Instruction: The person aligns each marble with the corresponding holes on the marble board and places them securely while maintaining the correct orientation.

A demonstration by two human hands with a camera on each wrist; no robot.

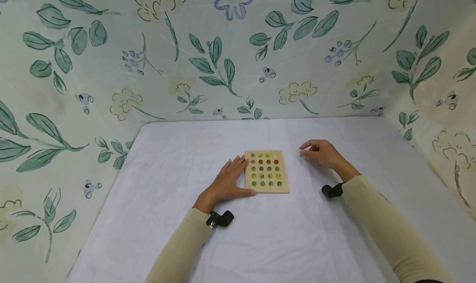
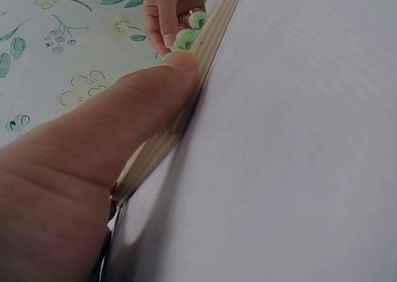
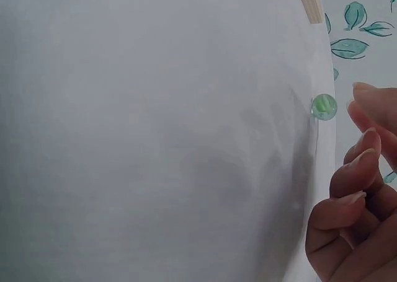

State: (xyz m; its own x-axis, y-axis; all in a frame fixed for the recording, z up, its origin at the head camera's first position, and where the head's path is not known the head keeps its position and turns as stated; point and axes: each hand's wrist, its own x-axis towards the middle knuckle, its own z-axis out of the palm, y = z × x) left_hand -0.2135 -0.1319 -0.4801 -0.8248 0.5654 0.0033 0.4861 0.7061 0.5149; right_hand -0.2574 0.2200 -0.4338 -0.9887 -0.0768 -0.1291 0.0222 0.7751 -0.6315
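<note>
A square wooden board [image 1: 285,186] lies on the table, with rows of green, yellow and reddish-brown glass marbles set in it. Its far right corner spot looks bare. My left hand [image 1: 227,183] rests against the board's left side, fingers straight at the left edge and thumb along the near edge. In the left wrist view that thumb [image 2: 124,102] touches the wooden edge. To the right of the board my right hand [image 1: 322,153] hovers low, fingers loosely bent. A clear green marble [image 3: 324,107] sits just off its fingertips, with a small gap between them.
A white cloth [image 1: 167,159] covers the table. Floral fabric walls [image 1: 223,60] stand behind it and on both sides. Black wrist cameras [image 1: 221,219] are strapped over the beige sleeves [image 1: 386,221].
</note>
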